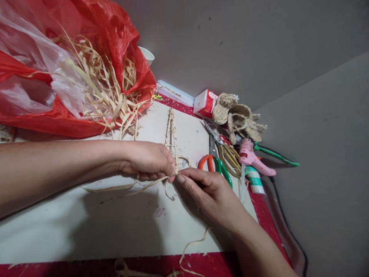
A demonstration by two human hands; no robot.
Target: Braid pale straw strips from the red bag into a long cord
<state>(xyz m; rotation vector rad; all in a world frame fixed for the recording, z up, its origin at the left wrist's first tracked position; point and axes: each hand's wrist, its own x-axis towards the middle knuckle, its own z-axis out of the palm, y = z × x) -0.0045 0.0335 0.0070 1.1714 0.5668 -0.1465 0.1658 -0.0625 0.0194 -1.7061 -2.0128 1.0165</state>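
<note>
One narrow straw piece (174, 140) lay near the middle of the pale surface (37, 238), its slim legs meeting in a tip that pointed to twelve o'clock and its lower end tucked between the hands. The left hand (154, 159) came in from nine o'clock with its fingers closed on that lower end, thumb pressed against the curled fingers. The right hand (215, 194), reaching in from about four o'clock, had thumb and forefinger in a narrow pinch at the same spot; what exactly sat between those tips was too small to tell. A flat straw strip (155, 183) trailed from the grip toward eight o'clock. In my judgement, working this joint well called for the left fingers to hold the legs steady while the right tips kept the fibre flat and snug, with tension light enough not to split it. Farther out, scissors (216, 163) lay at about four o'clock from the piece, a pink glue gun (255, 158) at three, coiled woven straw (239, 115) at two, and a red bag (127, 38) with loose straw (100, 80) at ten.
</note>
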